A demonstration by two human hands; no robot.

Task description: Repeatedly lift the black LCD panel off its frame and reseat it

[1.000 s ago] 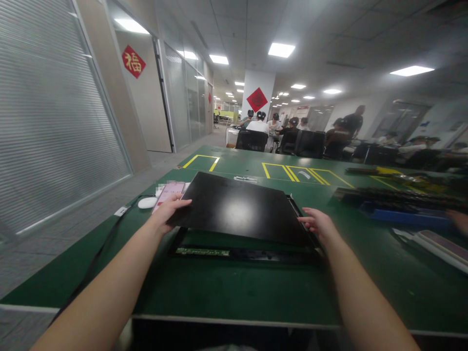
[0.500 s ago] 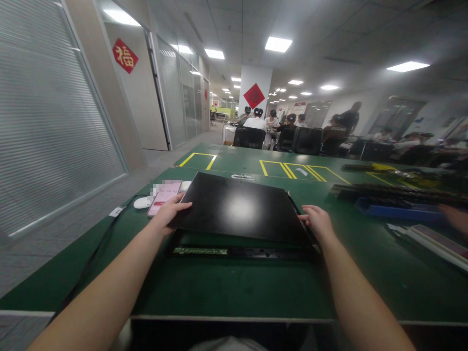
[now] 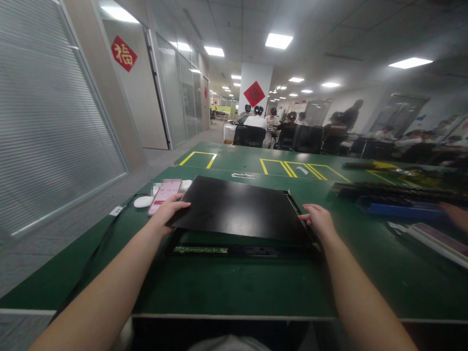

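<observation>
A thin black display panel (image 3: 237, 209) with a soft light reflection lies tilted above the green table. My left hand (image 3: 170, 209) pinches its left edge, thumb on top and the other fingers underneath. My right hand (image 3: 318, 219) is at the right side, its fingers closed on the edge where the panel meets a dark frame (image 3: 292, 204); which of the two it grips is hard to tell. Below the panel's near edge shows a black strip (image 3: 270, 252) of the frame, with a green circuit board (image 3: 201, 250) along its left part.
To the left lie a phone (image 3: 165, 195), a white mouse (image 3: 143, 201) and a black cable (image 3: 106, 239). At right are a blue tray (image 3: 391, 207) with dark parts and another person's hand (image 3: 455, 214). Yellow tape (image 3: 276, 161) marks the table (image 3: 234, 292). People sit farther back.
The panel's far edge has dropped slightly, and the reflection on it has shifted and spread. Both hands stay almost where they were.
</observation>
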